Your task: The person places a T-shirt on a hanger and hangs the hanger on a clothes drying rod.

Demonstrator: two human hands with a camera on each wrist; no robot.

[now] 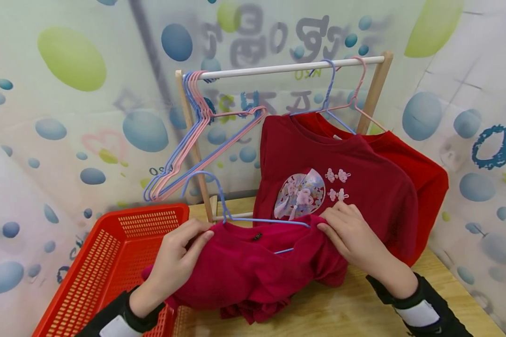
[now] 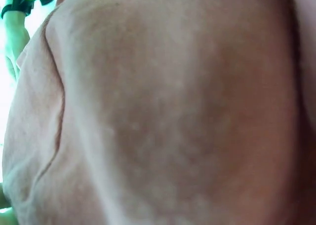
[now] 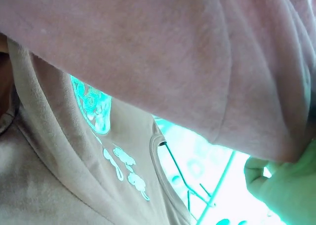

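Observation:
A crimson shirt (image 1: 253, 276) hangs between my two hands, its lower part bunched over the table. Inside its neckline sits a light blue hanger (image 1: 274, 220), with the hook sticking up at the left. My left hand (image 1: 174, 257) pinches the shirt at the left of the collar, thumb toward me. At the right of the collar, my right hand (image 1: 356, 238) pinches the fabric between thumb and fingers. In the left wrist view the shirt cloth (image 2: 173, 106) fills nearly everything. Cloth (image 3: 148, 47) also covers the top of the right wrist view.
A white-barred wooden rack (image 1: 286, 69) stands behind. Several pink and blue hangers (image 1: 194, 135) hang at its left. At its right hang a dark red shirt (image 1: 375, 187) with a floral patch and a bright red shirt (image 1: 430, 187). A red basket (image 1: 90, 252) stands left on the wooden table (image 1: 341, 309).

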